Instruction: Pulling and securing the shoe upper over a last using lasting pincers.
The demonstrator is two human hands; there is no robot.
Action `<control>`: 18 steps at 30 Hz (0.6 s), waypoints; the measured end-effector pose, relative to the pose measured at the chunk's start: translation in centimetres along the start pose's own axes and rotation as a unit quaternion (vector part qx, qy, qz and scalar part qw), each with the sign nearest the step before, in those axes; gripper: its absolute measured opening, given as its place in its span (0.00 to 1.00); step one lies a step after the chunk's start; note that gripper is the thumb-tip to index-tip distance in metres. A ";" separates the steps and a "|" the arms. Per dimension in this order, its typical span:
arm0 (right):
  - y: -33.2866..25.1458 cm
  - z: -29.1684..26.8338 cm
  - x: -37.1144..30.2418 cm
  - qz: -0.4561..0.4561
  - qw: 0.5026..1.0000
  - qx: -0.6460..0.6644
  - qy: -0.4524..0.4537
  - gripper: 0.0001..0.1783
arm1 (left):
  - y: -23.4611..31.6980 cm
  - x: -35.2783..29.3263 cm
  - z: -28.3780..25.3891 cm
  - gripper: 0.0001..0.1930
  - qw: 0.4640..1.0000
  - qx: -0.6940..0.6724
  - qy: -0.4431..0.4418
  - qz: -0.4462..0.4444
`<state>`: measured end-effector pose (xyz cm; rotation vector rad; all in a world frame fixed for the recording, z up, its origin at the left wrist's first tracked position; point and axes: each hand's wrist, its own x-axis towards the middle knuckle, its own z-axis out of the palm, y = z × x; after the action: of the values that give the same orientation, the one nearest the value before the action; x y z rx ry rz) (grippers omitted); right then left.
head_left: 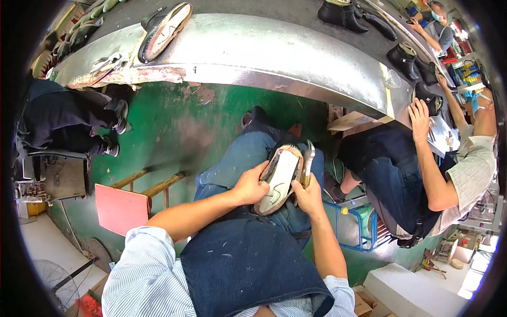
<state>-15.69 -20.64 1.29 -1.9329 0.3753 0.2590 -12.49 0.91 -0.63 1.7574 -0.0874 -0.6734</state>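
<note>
My left hand (251,186) is closed on the side of a shoe (283,171), which lies sole side up over my lap. Its pale bottom shows a dark wavy line, and a brownish gathered edge runs round it. My right hand (308,195) is closed round a metal hand tool (308,158) with a curved head, held upright along the shoe's right edge. The right thumb is close to or touching the shoe; I cannot tell which. Whether the tool is a hammer or pincers is not clear. A dark blue apron (243,269) covers my front.
A metal-edged workbench (264,47) curves ahead, bearing another upturned shoe (166,31) and black boots (343,16). To my left stands a stool with a pink seat (122,208). A co-worker (443,185) sits close on my right; another person's legs (68,113) are at far left.
</note>
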 end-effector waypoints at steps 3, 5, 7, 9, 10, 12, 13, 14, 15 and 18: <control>2.4 -0.8 -0.7 0.011 0.998 0.063 -0.006 0.18 | -0.3 0.3 -0.6 0.41 0.987 -0.128 -0.094 0.005; 3.2 -1.4 -1.4 0.006 0.992 0.130 0.005 0.19 | 0.0 0.2 -0.7 0.46 0.963 -0.221 -0.156 0.007; 3.5 -1.9 -2.2 0.013 0.987 0.156 0.035 0.22 | 0.7 -0.6 -0.2 0.56 0.969 -0.118 -0.215 0.002; 3.8 -2.5 -3.0 0.021 0.987 0.154 0.048 0.24 | 1.8 -1.4 0.4 0.58 0.969 0.156 -0.192 0.020; 4.0 -2.8 -3.3 0.035 0.984 0.166 0.045 0.24 | 2.5 -1.5 0.4 0.55 0.972 0.145 -0.182 0.012; 4.5 -4.0 -4.2 0.078 0.966 0.236 0.064 0.25 | 4.5 -1.5 -0.1 0.48 0.969 0.177 -0.146 0.093; 4.8 -4.8 -4.9 0.104 0.953 0.276 0.072 0.25 | 5.7 -1.3 -0.6 0.45 0.964 0.203 -0.132 0.114; 5.1 -5.8 -5.7 0.107 0.943 0.302 0.085 0.26 | 7.1 -0.8 -1.3 0.40 0.960 0.199 -0.107 0.166; 5.4 -6.8 -6.6 0.110 0.933 0.330 0.089 0.22 | 8.7 -0.2 -2.0 0.35 0.957 0.188 -0.065 0.213; 5.7 -8.8 -9.5 0.106 0.892 0.436 0.057 0.25 | 13.4 1.7 -3.1 0.34 0.937 0.156 -0.089 0.300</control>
<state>-26.57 -29.47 3.07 -1.0178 0.6522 0.0858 -5.76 -1.16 11.30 1.8286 -0.8609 -0.3731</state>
